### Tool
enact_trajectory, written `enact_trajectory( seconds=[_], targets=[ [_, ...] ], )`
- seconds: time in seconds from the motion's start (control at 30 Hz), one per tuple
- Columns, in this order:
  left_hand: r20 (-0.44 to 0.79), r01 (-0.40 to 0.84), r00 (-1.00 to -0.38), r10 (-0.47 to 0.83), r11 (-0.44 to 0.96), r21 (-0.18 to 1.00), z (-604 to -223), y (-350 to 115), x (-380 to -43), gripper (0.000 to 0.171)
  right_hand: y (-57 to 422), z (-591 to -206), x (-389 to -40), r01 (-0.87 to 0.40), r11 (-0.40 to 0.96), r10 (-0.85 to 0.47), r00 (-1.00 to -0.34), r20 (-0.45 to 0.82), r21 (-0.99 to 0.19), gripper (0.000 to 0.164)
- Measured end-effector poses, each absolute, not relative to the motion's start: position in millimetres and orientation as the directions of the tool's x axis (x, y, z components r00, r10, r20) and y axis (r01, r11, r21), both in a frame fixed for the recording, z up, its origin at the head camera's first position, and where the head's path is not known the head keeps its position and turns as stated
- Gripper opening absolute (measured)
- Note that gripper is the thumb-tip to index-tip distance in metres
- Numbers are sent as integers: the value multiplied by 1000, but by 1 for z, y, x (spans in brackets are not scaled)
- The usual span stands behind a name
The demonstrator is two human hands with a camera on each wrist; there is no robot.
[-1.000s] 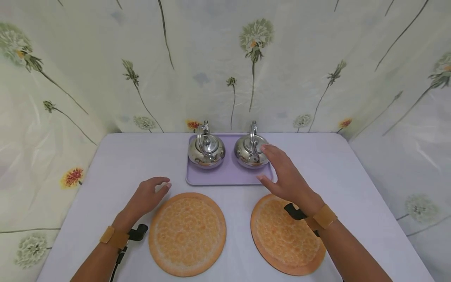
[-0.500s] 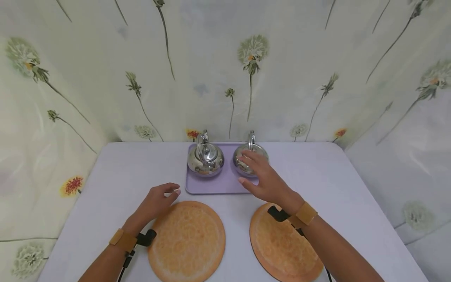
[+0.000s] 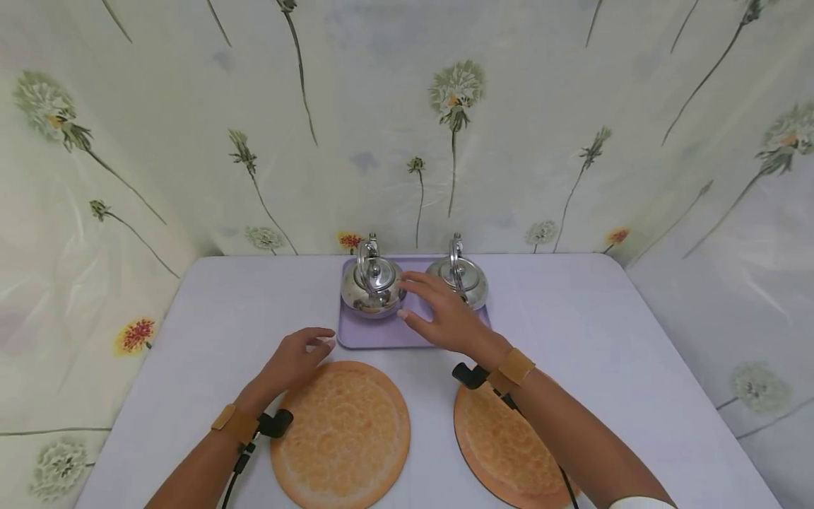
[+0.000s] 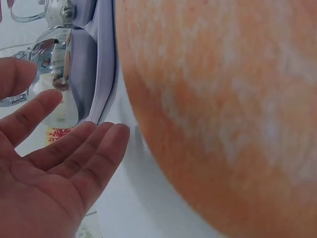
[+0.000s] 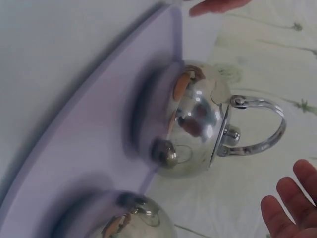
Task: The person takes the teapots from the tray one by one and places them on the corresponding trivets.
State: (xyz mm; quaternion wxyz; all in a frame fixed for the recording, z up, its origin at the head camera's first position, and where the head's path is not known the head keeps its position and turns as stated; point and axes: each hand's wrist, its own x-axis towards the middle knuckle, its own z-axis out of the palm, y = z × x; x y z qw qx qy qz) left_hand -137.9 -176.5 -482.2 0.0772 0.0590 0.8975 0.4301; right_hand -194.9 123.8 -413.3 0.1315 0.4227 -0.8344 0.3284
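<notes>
Two shiny metal teapots stand on a lilac tray [image 3: 388,341] at the back of the table. My right hand [image 3: 441,314] reaches over the tray with fingers spread, its fingertips overlapping the right side of the left teapot [image 3: 369,300] in the head view. Part of the right teapot [image 3: 472,279] is hidden behind that hand. In the right wrist view the fingers [image 5: 285,213] are apart from the left teapot's raised handle [image 5: 277,124]. Near the tray's front left corner is my left hand [image 3: 299,360], fingers extended and holding nothing, as the left wrist view also shows.
Two round, bread-patterned mats lie in front of the tray: the left mat [image 3: 343,438] close to my left hand, the right mat [image 3: 502,445] partly under my right forearm. A flowered curtain [image 3: 407,106] hangs behind the white table [image 3: 553,304].
My right hand has moved left across the tray, from the right teapot toward the left one. My left hand has shifted slightly right, closer to the tray corner. The teapots keep their places.
</notes>
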Motion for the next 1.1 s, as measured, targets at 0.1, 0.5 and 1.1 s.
enact_trajectory(
  seconds=[0.1,0.5,1.1],
  targets=[
    [-101,22,-981,163,615,788,-484,-174,-139,34,119,-413,-199,-796,421,-620,-602,503,-434,45],
    [-63,53,-981,185,561,826,-487,-171,-144,32,98,-422,-214,-699,379,-552,-697,458,-607,39],
    [-64,-10,-994,91,499,867,-494,-166,-152,30,73,-438,-226,-498,325,-400,-843,360,-804,36]
  ],
)
